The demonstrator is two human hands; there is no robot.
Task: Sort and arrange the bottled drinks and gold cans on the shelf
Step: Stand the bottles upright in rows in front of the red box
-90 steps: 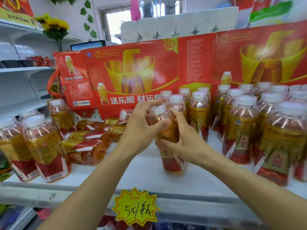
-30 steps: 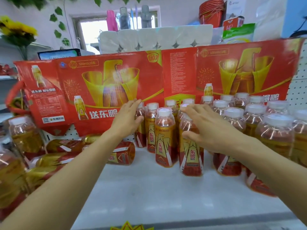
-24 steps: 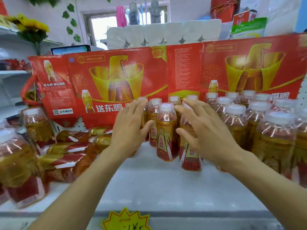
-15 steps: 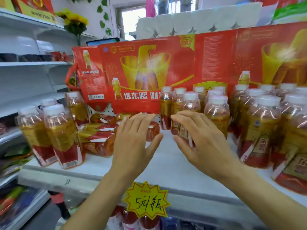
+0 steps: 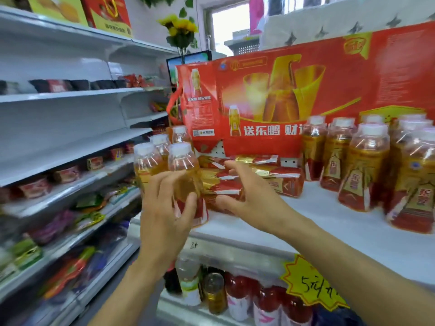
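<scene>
The person is working at the left end of the shelf. A small bunch of bottles stands there, right at the left front corner. The left hand is wrapped around the front bottle, thumb on one side and fingers on the other. The right hand is spread wide and holds nothing; it hangs just in front of the pile of packs lying flat on the shelf (bottles or gold cans, I can't tell through the blur).

More bottles stand in neat rows at the right end, in front of the red box. The middle of the shelf front has room.

I think the step now is picking up the stray bottles from the left corner. Next, the front bottle likely has to be lifted and carried right to join the rows. It stands close to the edge, and touches its neighbours, so a straight lift would keep them from tipping.
</scene>
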